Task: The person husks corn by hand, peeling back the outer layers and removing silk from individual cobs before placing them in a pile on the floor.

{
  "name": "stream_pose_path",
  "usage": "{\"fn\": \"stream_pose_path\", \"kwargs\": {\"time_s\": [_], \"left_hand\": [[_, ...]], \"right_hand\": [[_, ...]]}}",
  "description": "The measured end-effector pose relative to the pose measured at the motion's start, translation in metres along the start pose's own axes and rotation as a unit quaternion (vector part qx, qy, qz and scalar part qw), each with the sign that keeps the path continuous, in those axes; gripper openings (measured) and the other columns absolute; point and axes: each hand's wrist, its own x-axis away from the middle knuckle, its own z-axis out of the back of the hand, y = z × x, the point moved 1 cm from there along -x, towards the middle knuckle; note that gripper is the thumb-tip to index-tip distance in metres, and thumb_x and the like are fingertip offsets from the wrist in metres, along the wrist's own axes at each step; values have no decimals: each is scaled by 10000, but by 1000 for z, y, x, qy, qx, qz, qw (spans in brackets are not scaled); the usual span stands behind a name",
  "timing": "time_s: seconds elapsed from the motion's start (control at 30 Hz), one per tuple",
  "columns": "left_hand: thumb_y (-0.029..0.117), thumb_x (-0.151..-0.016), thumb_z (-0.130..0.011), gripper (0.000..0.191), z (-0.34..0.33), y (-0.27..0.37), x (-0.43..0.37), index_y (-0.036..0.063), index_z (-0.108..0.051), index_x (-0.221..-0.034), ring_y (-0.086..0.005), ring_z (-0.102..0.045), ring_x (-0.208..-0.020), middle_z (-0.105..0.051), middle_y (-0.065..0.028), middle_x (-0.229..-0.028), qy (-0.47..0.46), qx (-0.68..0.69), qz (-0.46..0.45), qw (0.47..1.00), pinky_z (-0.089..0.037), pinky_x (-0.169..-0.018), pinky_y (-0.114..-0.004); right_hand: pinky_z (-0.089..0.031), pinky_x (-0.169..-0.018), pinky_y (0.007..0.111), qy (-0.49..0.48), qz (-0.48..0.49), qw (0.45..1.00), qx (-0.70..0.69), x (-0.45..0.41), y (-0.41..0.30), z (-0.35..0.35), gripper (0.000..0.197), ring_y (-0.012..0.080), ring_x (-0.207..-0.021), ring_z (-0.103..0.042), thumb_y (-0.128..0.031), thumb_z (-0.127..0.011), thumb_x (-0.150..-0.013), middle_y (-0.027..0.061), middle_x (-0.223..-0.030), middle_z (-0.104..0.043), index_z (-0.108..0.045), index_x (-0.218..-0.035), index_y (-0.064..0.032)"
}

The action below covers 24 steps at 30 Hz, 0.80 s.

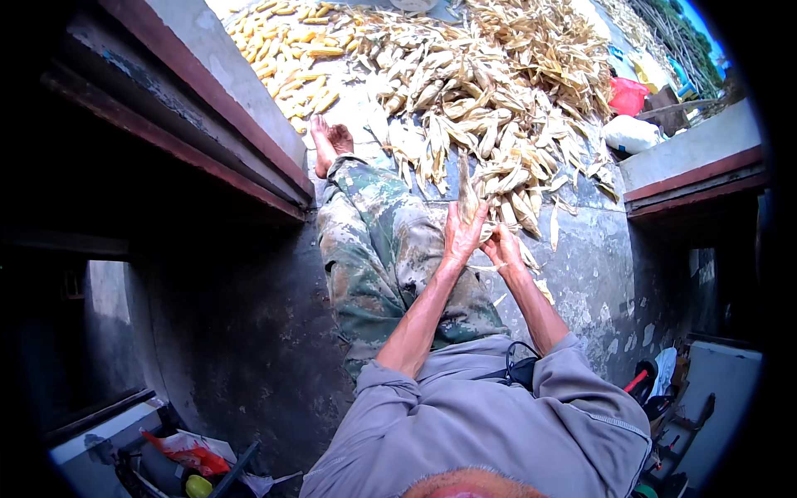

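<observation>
My left hand [462,235] is closed round an ear of corn in dry husk [468,202], whose husk stands up above the fingers. Beside it, my right hand [502,245] pinches husk leaves at the lower end of what seems the same ear; the fingertips are partly hidden. Just beyond both hands, a heap of unhusked corn ears [461,93] spreads over the sunlit floor. Husked yellow corn cobs [292,56] lie at the upper left, past my bare feet [330,143].
My legs in camouflage trousers [386,261] stretch along the concrete floor [579,267]. Doorway walls flank me at left and right [697,149]. A pile of loose husks [535,37], a red bag [627,96] and a white sack [632,134] are at the upper right.
</observation>
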Motion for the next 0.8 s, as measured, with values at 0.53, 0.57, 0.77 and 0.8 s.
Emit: {"fn": "stream_pose_path", "kwargs": {"time_s": [0.53,0.57,0.77,0.8], "left_hand": [[743,-932,-347,778,12,-11,-10,10,-535,-1116,-176,-611,-587,-587,-86,-758,-209,237,277,907,-555,-502,-327],[736,-938,-344,783,8,-8,-9,6,-540,-1142,-175,-616,-602,-590,-89,-770,-233,235,285,900,-553,-498,-321],[694,-952,-391,768,6,7,3,-30,-568,-1135,-192,-667,-666,-637,-127,-861,-256,183,257,914,-586,-516,-314],[684,-956,-400,742,8,7,2,-13,-555,-1160,-189,-664,-671,-633,-119,-853,-259,180,267,911,-594,-552,-312]], "right_hand": [[-443,-479,247,-53,-24,998,-16,28,-37,-13,463,90,-518,-502,-475,-510,-1011,-9,-763,-566,-553,-1186,-48],[-409,-467,231,-102,-19,994,26,19,-51,-6,469,73,-505,-463,-485,-546,-995,-43,-689,-503,-560,-1172,-51],[-317,-473,213,-213,107,896,374,14,-94,-58,363,26,-526,-397,-405,-603,-988,-74,-654,-498,-663,-928,-52],[-357,-481,217,-205,124,877,417,11,-95,-59,344,32,-541,-446,-360,-577,-1005,-58,-657,-531,-669,-894,-48]]}}
